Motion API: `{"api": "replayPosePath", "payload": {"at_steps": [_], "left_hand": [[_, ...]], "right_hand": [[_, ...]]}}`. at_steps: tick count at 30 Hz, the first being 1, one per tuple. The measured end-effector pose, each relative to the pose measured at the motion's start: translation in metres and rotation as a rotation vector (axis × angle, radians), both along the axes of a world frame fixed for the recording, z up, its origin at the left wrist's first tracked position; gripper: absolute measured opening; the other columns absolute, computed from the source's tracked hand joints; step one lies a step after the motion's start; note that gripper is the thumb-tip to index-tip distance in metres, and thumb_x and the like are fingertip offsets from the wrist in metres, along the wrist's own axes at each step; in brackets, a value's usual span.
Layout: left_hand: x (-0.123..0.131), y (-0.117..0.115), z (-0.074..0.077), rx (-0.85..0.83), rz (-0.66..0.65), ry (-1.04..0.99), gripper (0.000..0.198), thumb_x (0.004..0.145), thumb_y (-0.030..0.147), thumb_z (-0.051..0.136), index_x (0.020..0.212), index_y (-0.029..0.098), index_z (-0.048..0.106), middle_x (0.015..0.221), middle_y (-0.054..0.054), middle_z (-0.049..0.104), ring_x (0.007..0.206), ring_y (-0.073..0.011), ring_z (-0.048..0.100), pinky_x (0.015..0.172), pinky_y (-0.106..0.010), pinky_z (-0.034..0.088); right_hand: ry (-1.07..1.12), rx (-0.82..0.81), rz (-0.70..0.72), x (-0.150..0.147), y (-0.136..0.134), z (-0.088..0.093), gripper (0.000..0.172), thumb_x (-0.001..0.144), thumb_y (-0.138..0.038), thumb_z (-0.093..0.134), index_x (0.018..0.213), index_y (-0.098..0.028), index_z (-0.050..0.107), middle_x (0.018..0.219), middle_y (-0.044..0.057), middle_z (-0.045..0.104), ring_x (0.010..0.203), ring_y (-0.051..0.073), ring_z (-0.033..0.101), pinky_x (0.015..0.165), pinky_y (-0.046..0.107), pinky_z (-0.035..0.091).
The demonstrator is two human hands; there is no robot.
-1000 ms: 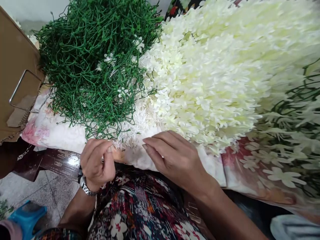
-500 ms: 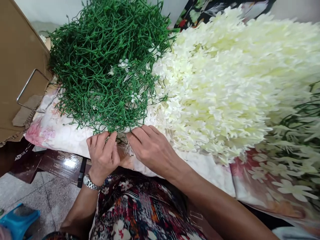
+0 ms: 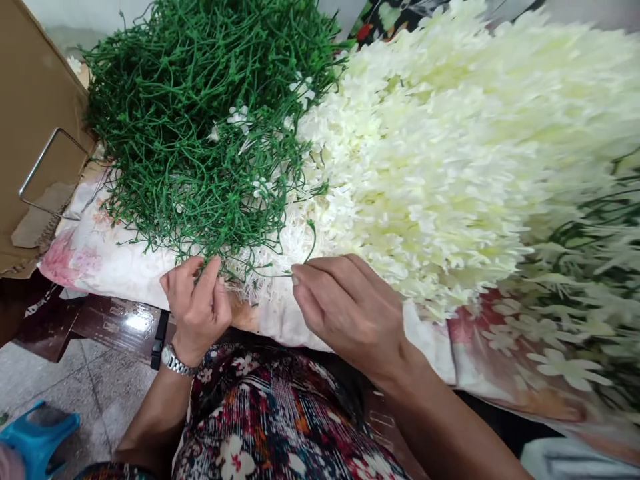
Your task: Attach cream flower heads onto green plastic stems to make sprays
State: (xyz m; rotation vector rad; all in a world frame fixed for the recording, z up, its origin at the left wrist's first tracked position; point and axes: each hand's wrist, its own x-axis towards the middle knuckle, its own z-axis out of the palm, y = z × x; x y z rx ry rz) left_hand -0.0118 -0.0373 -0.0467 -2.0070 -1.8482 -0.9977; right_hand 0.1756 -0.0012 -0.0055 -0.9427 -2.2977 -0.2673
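I have two bare hands in my head view, both on the near side of one green pile point(image 3: 200, 120). The right hand point(image 3: 353, 310), near the pile's front right corner, has thumb and forefinger pinched on at least one green stem point(image 3: 313, 243), whose curled tip stands just above the knuckles. The left hand point(image 3: 197, 303) is at the pile's front edge with its fingers bent in against the strands; I cannot tell whether they grip any. One watch point(image 3: 175, 360) circles that wrist.

I count at least four small blossoms point(image 3: 239, 119) lying on the pile. Right beside it, touching, spreads one heap of cream flowers point(image 3: 425, 153), too many to count; some white threads point(image 3: 295, 240) lie between the two. One printed cloth point(image 3: 135, 267) shows under the pile's front, and one box point(image 3: 40, 120) stands to its left.
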Motion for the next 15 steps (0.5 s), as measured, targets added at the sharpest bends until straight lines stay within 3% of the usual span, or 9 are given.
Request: {"api": "replayPosePath", "payload": {"at_steps": [3,5,6,10,13,15], "left_hand": [[0.009,-0.010,0.007,0.098,-0.101,-0.153,0.040,0.066,0.007,0.056,0.104,0.018,0.057,0.097,-0.009,0.052,0.085,-0.0194,0.049,0.073,-0.034,0.041],[0.022,-0.017,0.015,0.068,-0.257,-0.309,0.046,0.065,0.007,0.056,0.110,0.018,0.052,0.098,-0.008,0.052,0.089,-0.0194,0.050,0.075,-0.034,0.044],[0.029,-0.019,0.019,0.001,-0.366,-0.398,0.048,0.067,0.010,0.056,0.114,0.017,0.050,0.099,-0.009,0.052,0.091,-0.0202,0.050,0.077,-0.035,0.044],[0.060,-0.019,0.031,-0.613,-0.630,-0.972,0.056,0.073,0.028,0.055,0.124,0.016,0.037,0.113,-0.013,0.049,0.100,-0.0219,0.050,0.088,-0.039,0.042],[0.077,-0.011,0.033,-0.842,-0.693,-1.382,0.046,0.076,0.029,0.053,0.119,0.018,0.043,0.110,-0.011,0.054,0.100,-0.0201,0.052,0.091,-0.036,0.041],[0.086,-0.007,0.032,-0.920,-0.668,-1.525,0.029,0.077,0.023,0.052,0.105,0.017,0.055,0.099,-0.008,0.060,0.094,-0.0178,0.056,0.089,-0.034,0.042]], "right_hand": [[0.127,-0.073,-0.023,0.009,-0.011,0.000,0.018,0.069,-0.003,0.055,0.083,-0.014,0.054,0.072,0.004,0.057,0.068,0.012,0.051,0.059,0.026,0.045],[0.232,-0.149,-0.022,0.015,-0.021,0.000,0.020,0.068,-0.002,0.054,0.085,-0.013,0.055,0.072,0.005,0.057,0.068,0.012,0.052,0.059,0.025,0.046],[0.282,-0.195,-0.019,0.017,-0.026,0.000,0.021,0.068,-0.002,0.054,0.086,-0.012,0.055,0.073,0.005,0.057,0.068,0.012,0.052,0.058,0.025,0.047],[0.416,-0.343,0.005,0.025,-0.045,-0.003,0.022,0.068,-0.001,0.053,0.087,-0.011,0.056,0.074,0.006,0.057,0.068,0.011,0.052,0.056,0.024,0.048],[0.452,-0.385,0.048,0.027,-0.054,-0.009,0.020,0.069,-0.002,0.052,0.087,-0.009,0.056,0.076,0.007,0.056,0.072,0.011,0.052,0.060,0.025,0.050],[0.451,-0.362,0.065,0.026,-0.058,-0.014,0.019,0.070,-0.003,0.052,0.088,-0.008,0.057,0.077,0.009,0.057,0.077,0.014,0.053,0.067,0.029,0.051]]}}
